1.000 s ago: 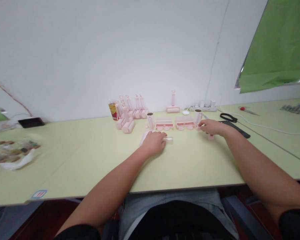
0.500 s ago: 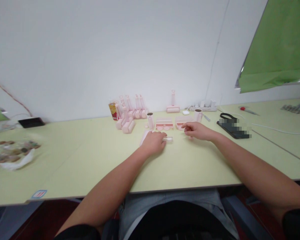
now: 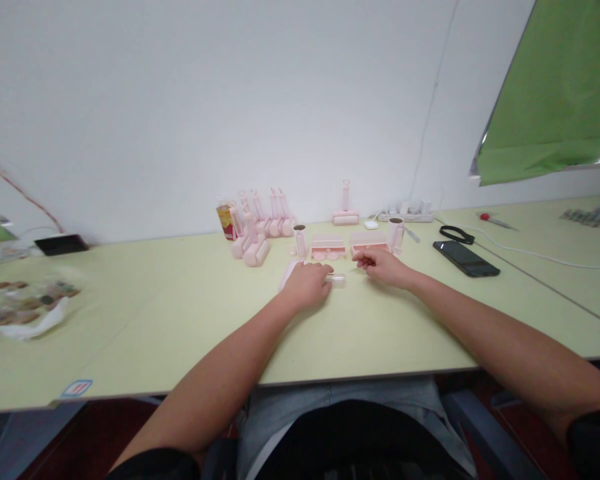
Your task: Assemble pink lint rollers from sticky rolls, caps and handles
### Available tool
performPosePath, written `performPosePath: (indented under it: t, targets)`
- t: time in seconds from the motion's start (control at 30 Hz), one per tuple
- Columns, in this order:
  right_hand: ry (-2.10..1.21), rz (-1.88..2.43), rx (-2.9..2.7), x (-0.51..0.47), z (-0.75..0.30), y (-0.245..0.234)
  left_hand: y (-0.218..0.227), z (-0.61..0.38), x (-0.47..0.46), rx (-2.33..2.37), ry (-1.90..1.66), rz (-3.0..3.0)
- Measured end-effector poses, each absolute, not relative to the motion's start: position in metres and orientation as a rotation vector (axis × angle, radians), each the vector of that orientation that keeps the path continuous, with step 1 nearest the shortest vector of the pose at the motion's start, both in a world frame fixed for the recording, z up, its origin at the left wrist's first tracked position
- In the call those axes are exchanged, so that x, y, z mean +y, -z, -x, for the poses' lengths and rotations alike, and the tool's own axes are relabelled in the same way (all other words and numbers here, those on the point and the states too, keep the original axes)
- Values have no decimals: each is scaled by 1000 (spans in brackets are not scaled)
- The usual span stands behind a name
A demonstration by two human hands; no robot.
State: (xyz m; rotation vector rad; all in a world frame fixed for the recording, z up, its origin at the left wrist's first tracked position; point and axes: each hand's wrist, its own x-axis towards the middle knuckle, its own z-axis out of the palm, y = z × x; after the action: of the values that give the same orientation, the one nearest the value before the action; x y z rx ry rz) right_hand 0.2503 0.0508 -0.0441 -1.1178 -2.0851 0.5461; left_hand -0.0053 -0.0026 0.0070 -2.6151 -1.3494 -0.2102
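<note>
Shifted leftward, the right hand [image 3: 380,265] is loosely curled, contents unclear. Partly covered by the left hand [image 3: 307,285], grip hidden, a clear, plastic-looking cylindrical tube [image 3: 337,279] could be rolled by uneven pressure.

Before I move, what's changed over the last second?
The right hand moved left, away from the phone, to in front of the right pink box; its grasp is unclear. The left hand stayed at the clear tube; phone and box stayed put.
</note>
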Motion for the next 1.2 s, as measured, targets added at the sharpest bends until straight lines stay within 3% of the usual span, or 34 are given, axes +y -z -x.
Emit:
performPosePath:
  t: [0.67,1.2]
  targets:
    - [-148,1547,-2290,51,-263,44,-5,6,-2,-1344,224,2635]
    - [-306,1283,-2266,41,-252,38,-5,7,-1,-1319,134,2616]
